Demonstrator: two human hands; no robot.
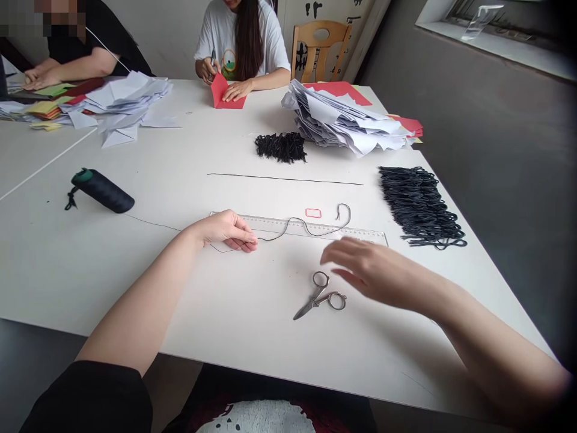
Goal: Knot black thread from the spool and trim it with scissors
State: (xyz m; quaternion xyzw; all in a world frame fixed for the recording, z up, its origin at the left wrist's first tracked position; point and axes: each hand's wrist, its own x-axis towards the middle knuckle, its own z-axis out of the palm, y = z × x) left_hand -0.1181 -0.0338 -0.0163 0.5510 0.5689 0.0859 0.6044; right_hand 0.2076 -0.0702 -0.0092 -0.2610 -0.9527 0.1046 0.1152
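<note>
My left hand [232,231] pinches a thin dark cord [293,219] near the left end of a clear ruler [374,235]. The cord's free part snakes right across the ruler and curls into a hook. On the other side, the line runs back to a spool of black thread [106,191] lying on its side. My right hand [354,261], slightly blurred, hovers with fingers apart and nothing in them. Just below and left of it lie metal scissors [315,299], their handles spread. A straight length of cord [283,178] is stretched out beyond the ruler.
Looped black cords [419,204] lie bundled at the right edge; a smaller black bundle [280,147] is farther back. Behind stands a paper pile [347,120]. Across the white table [180,307], one person handles red paper [229,99]; another sits by more papers [126,102].
</note>
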